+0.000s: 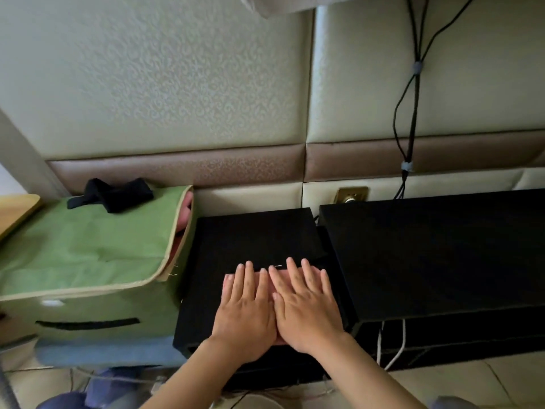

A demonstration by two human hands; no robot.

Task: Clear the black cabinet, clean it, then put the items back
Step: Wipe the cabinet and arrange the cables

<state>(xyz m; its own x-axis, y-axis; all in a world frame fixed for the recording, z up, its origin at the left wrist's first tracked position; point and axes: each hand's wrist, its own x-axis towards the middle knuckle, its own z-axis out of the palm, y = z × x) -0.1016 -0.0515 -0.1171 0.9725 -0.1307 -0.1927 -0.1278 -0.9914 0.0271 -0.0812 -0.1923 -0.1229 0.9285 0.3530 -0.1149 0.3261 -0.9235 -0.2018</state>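
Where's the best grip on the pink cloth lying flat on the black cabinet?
Probably its far edge, pinched from above. The pink cloth lies flat on the black cabinet, so nothing stands up to get fingers around. The left hand and right hand press flat over most of it; only the far strip by the fingertips shows.

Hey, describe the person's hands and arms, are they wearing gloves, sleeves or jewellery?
Nothing worn shows. The left hand and right hand have no gloves, rings or watch, and the left forearm and right forearm are bare of sleeves down to the picture's edge. The nails look short.
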